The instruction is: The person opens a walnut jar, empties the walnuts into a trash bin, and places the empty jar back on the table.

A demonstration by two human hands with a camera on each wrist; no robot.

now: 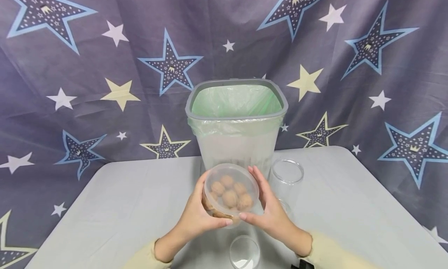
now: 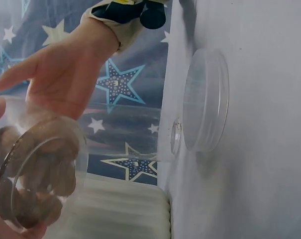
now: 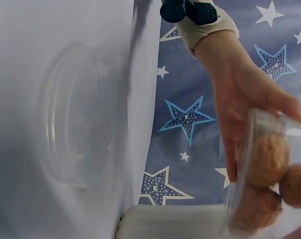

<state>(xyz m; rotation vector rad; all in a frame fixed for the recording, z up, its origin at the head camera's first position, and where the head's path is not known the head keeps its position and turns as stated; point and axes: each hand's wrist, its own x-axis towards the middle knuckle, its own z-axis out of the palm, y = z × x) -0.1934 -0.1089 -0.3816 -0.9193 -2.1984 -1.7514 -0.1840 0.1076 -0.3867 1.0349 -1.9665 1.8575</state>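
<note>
Both hands hold up a clear round plastic container (image 1: 230, 197) of several walnuts, tilted so its translucent round top faces the head camera. My left hand (image 1: 196, 212) grips its left side, thumb in front. On the right side, my right hand (image 1: 274, 214) has its thumb tip at the lower rim and its fingers along the far edge. In the right wrist view, brown walnuts (image 3: 269, 159) show through the wall beside the left hand (image 3: 240, 89). The left wrist view shows the palm of the right hand (image 2: 65, 74) facing the container (image 2: 80, 154).
Behind the hands stands a white bin (image 1: 238, 144) with a grey rim and a green liner. A tall clear jar (image 1: 288, 181) is at its right. A shallow clear round piece (image 1: 245, 252) lies on the grey-white table (image 1: 140, 199) near the front. A star-patterned curtain (image 1: 227, 12) hangs behind.
</note>
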